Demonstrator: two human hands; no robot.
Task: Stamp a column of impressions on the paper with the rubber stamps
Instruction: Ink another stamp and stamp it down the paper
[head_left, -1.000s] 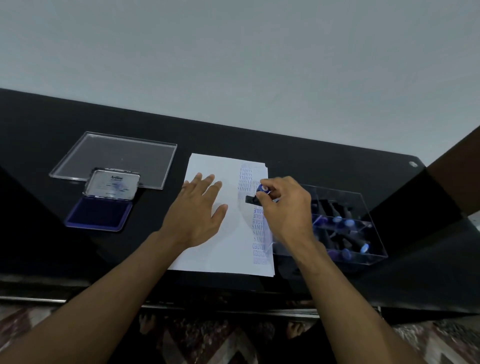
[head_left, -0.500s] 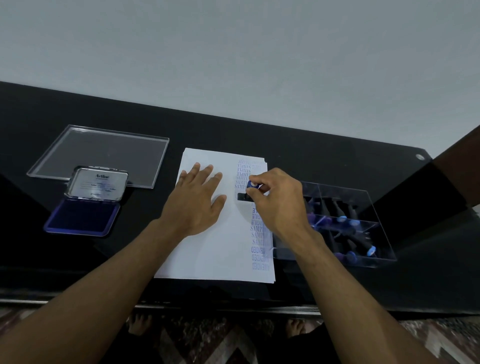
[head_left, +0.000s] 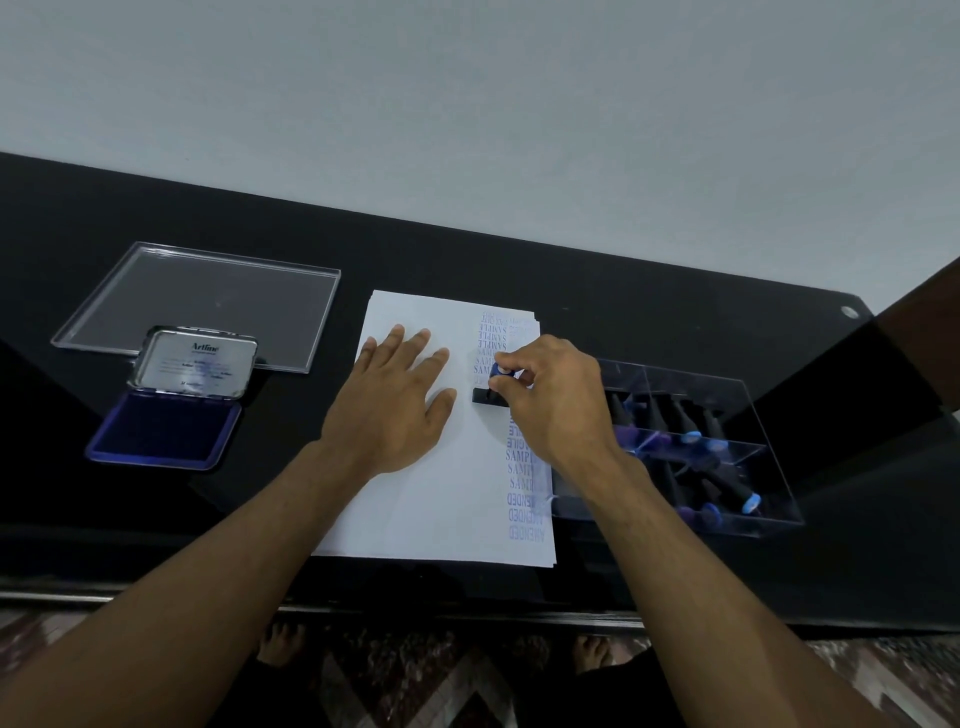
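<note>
A white paper sheet (head_left: 415, 514) lies on the black table. Down its right side runs a column of blue impressions (head_left: 522, 467) reading SAMPLE and AMENDED. My left hand (head_left: 395, 405) rests flat on the sheet with fingers spread. My right hand (head_left: 550, 400) pinches a rubber stamp (head_left: 491, 392) with a black base and blue knob, its base down on the paper in a gap in the column. The stamp's face is hidden.
An open blue ink pad (head_left: 161, 434) with its metal lid up sits at the left, in front of a clear plastic lid (head_left: 208, 301). A clear box (head_left: 748, 415) holding several stamps stands right of the paper. The table's front edge is near.
The stamp stays on the same spot of the paper under my right hand. My left hand stays flat. The view has shifted slightly.
</note>
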